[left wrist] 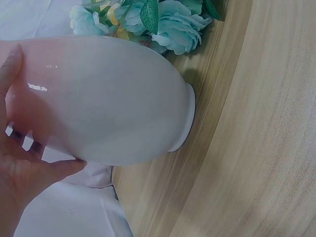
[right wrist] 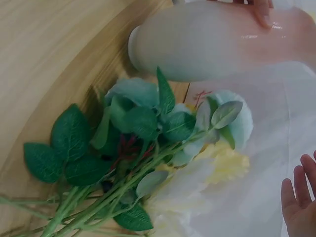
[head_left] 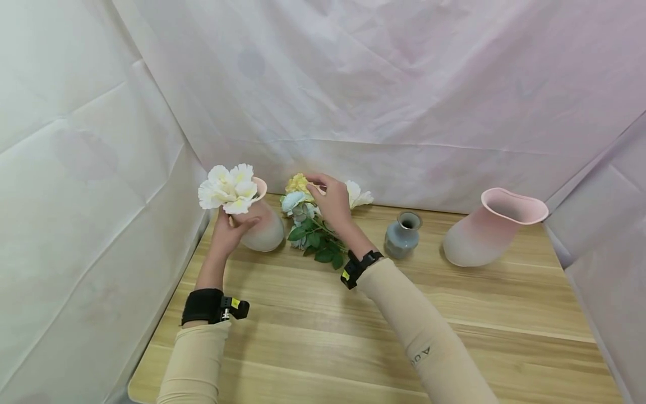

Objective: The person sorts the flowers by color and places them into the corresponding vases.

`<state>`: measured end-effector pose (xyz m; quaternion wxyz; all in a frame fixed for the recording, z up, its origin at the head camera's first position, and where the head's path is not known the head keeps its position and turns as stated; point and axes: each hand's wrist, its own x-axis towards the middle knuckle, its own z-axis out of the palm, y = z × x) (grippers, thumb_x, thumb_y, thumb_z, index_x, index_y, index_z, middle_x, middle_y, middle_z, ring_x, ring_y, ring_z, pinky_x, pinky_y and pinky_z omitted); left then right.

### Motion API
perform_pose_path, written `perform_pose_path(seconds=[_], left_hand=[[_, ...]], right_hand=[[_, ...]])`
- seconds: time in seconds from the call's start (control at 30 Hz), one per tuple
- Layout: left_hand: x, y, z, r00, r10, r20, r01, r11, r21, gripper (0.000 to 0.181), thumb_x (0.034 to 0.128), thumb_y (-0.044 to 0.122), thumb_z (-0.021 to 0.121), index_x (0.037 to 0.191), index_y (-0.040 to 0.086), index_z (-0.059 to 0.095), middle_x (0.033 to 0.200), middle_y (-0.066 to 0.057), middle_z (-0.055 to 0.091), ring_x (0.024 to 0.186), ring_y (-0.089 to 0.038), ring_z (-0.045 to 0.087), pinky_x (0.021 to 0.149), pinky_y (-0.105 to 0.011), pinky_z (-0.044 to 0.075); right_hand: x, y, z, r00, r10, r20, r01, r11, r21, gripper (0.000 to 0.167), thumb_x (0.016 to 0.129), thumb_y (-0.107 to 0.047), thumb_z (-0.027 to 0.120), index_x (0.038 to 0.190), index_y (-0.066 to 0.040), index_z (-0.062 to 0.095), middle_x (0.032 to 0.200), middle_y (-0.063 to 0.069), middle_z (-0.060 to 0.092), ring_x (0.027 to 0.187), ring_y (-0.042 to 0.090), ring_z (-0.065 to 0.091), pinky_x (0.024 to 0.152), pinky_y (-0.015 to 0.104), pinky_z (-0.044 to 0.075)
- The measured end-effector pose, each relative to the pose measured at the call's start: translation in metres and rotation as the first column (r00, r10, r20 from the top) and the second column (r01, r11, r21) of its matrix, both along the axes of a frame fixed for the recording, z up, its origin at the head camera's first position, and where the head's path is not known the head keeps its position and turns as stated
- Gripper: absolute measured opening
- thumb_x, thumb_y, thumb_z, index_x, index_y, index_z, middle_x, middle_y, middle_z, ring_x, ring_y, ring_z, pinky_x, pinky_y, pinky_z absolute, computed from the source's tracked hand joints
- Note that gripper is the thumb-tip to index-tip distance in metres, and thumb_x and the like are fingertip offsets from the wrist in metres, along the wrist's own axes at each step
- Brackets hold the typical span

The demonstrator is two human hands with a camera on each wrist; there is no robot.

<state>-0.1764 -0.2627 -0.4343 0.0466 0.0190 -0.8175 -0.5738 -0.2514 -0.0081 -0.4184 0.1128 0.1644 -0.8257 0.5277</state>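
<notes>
My left hand (head_left: pixel 225 233) grips a pink-and-white vase (head_left: pixel 267 229) at the left of the table, with a large white flower (head_left: pixel 229 189) at its mouth. In the left wrist view, thumb and fingers of this hand (left wrist: pixel 19 170) curve round the pink part of the vase (left wrist: pixel 118 98). My right hand (head_left: pixel 334 203) is over the pile of flowers, beside a yellow bloom (head_left: pixel 296 183). The right wrist view shows that hand (right wrist: pixel 300 210) with fingers apart and nothing held, to one side of the yellow petals (right wrist: pixel 229 165) and green leaves (right wrist: pixel 71 131).
A small blue-grey vase (head_left: pixel 401 238) stands right of the flower pile. Farther right is another pink-and-white vase (head_left: pixel 479 235) with a wide rim. Pale cloth (head_left: pixel 378 84) hangs behind and beside the wooden table (head_left: pixel 303 325). Another white flower (head_left: pixel 357 194) lies near the back edge.
</notes>
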Motion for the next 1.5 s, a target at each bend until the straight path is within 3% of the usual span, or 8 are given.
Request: perform_pose_path(seconds=[0.07, 0.23, 0.67, 1.23, 1.5], left_hand=[[0.004, 0.003, 0.007, 1.000, -0.002, -0.001, 0.002, 1.000, -0.006, 0.095, 0.0895, 0.008, 0.071, 0.159, 0.006, 0.006, 0.167, -0.016, 0.009, 0.155, -0.033, 0.006, 0.126, -0.056, 0.009], [0.006, 0.004, 0.010, 1.000, -0.001, -0.007, 0.001, 1.000, -0.016, 0.093, 0.0897, 0.005, 0.069, 0.159, 0.005, 0.007, 0.167, -0.015, 0.011, 0.156, -0.030, 0.007, 0.126, -0.053, 0.008], [0.007, 0.002, 0.009, 1.000, -0.002, -0.016, 0.002, 1.000, -0.011, 0.094, 0.0895, 0.006, 0.070, 0.159, 0.007, 0.008, 0.167, -0.013, 0.011, 0.156, -0.029, 0.006, 0.126, -0.053, 0.007], [0.005, 0.001, 0.008, 1.000, 0.007, -0.005, -0.007, 1.000, -0.022, 0.095, 0.0892, 0.007, 0.071, 0.159, 0.005, 0.007, 0.167, -0.015, 0.009, 0.156, -0.030, 0.006, 0.127, -0.053, 0.007], [0.003, 0.000, 0.005, 1.000, 0.008, 0.000, -0.008, 1.000, -0.002, 0.095, 0.0889, 0.007, 0.072, 0.159, 0.006, 0.007, 0.167, -0.014, 0.010, 0.156, -0.030, 0.007, 0.127, -0.053, 0.008]], right_hand=[[0.000, 0.006, -0.004, 1.000, -0.017, 0.010, 0.017, 1.000, 0.013, 0.025, 0.098, -0.022, 0.064, 0.120, -0.012, 0.071, 0.120, 0.007, 0.073, 0.114, 0.021, 0.066, 0.100, 0.039, 0.054], [0.000, 0.018, -0.017, 0.997, -0.058, 0.050, 0.056, 0.998, 0.043, 0.024, 0.098, -0.023, 0.065, 0.119, -0.013, 0.072, 0.119, 0.005, 0.073, 0.114, 0.021, 0.066, 0.099, 0.036, 0.055], [0.004, 0.048, -0.051, 0.987, -0.089, 0.135, 0.088, 0.996, 0.016, 0.024, 0.098, -0.018, 0.064, 0.119, -0.010, 0.071, 0.119, 0.010, 0.072, 0.112, 0.023, 0.066, 0.097, 0.038, 0.055], [0.017, 0.069, -0.076, 0.958, -0.138, 0.252, 0.124, 0.990, 0.068, 0.029, 0.099, -0.023, 0.063, 0.124, -0.008, 0.067, 0.123, 0.012, 0.069, 0.114, 0.028, 0.064, 0.100, 0.042, 0.054], [0.018, 0.075, -0.091, 0.937, -0.169, 0.306, 0.147, 0.985, 0.094, 0.033, 0.099, -0.024, 0.064, 0.125, -0.006, 0.066, 0.121, 0.013, 0.069, 0.111, 0.029, 0.066, 0.094, 0.044, 0.056]])
